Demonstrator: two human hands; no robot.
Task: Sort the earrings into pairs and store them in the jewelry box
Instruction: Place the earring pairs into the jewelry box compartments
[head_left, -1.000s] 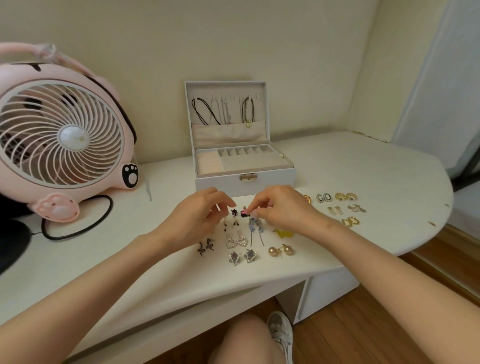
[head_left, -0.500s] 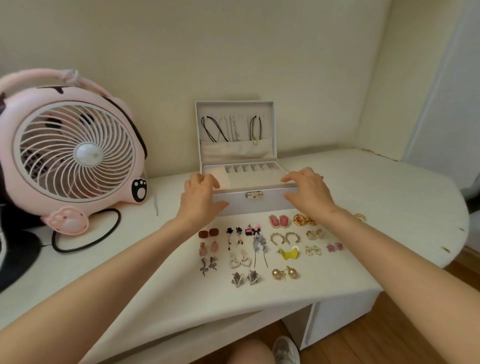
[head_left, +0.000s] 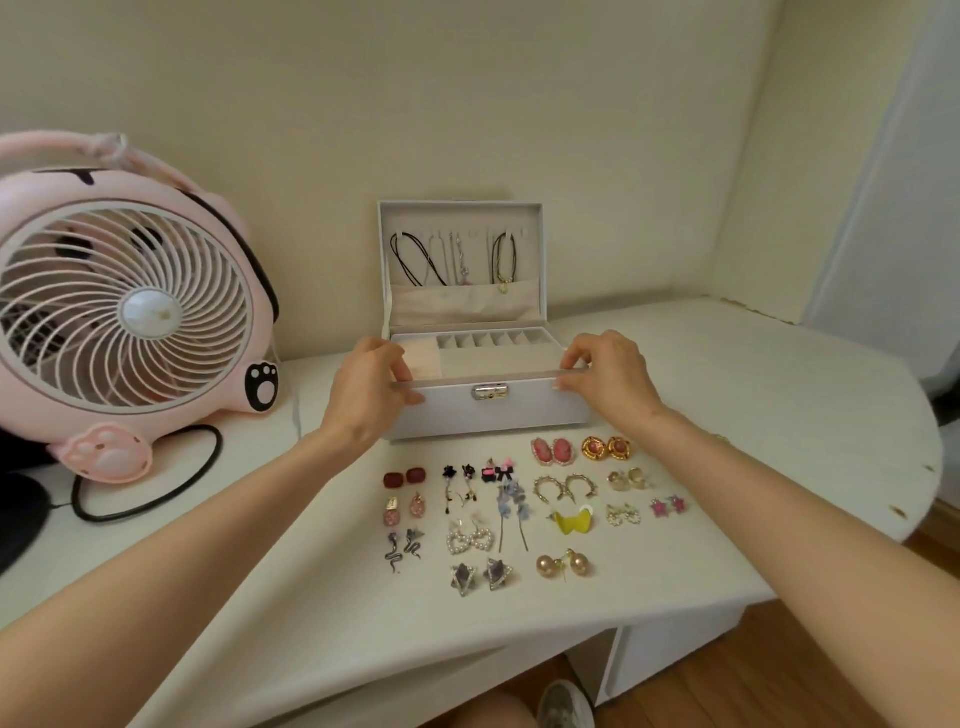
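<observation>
Earrings lie in matched pairs on the counter, just in front of the open jewelry box, so each pair can go in together. Left hand and right hand grip the box's front top corners, fingers curled over the rim, probably to lift the upper tray or draw the box closer.

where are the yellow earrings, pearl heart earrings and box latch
yellow earrings (head_left: 571, 521), head view, on the yellow middle
pearl heart earrings (head_left: 469, 540), head view, where the two hearts meet
box latch (head_left: 490, 392), head view, centre of the metal plate
</observation>
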